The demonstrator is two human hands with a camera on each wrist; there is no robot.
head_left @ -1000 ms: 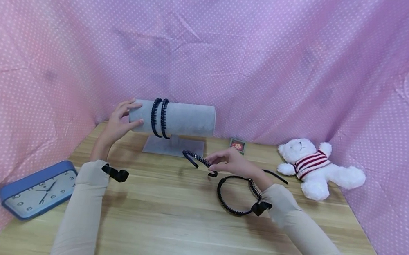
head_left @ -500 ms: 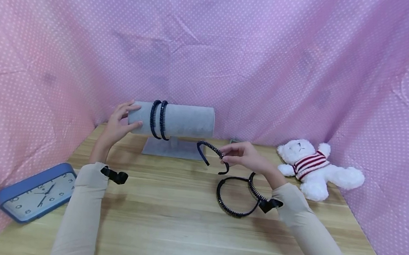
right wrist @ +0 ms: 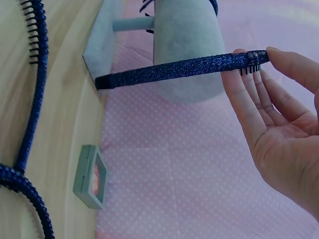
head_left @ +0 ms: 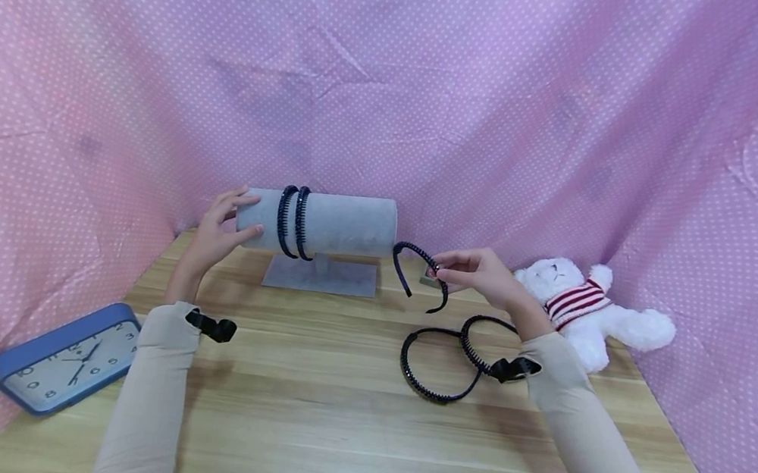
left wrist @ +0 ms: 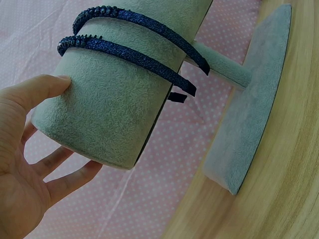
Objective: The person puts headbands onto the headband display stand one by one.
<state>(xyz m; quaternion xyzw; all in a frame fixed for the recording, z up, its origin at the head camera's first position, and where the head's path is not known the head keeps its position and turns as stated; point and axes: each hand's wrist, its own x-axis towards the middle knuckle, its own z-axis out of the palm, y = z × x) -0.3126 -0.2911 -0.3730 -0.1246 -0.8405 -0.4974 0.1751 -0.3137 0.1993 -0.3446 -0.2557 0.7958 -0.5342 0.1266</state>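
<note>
My left hand (head_left: pixel 217 230) grips the left end of a grey velvet roll stand (head_left: pixel 353 225), thumb in front and fingers spread round the end. Two dark headbands (left wrist: pixel 134 17) with toothed undersides sit side by side on the roll near that hand. My right hand (head_left: pixel 485 276) pinches a third dark, glittery headband (right wrist: pixel 169 69) at its toothed top, between thumb and fingers. This headband hangs in the air just off the roll's right end, its two tips pointing down. In the right wrist view it overlaps the roll's end.
Two more headbands (head_left: pixel 435 398) lie overlapping on the wooden table (head_left: pixel 306 427), below my right hand. A small framed box (right wrist: pixel 90 177) stands near the back edge. A white teddy bear (head_left: pixel 577 309) lies at right, a blue clock (head_left: pixel 69 359) at left. Pink dotted cloth (head_left: pixel 392 101) surrounds the table.
My right hand has moved right and up with the headband, from in front of the stand's base to beside the roll's right end. My left hand stays on the roll.
</note>
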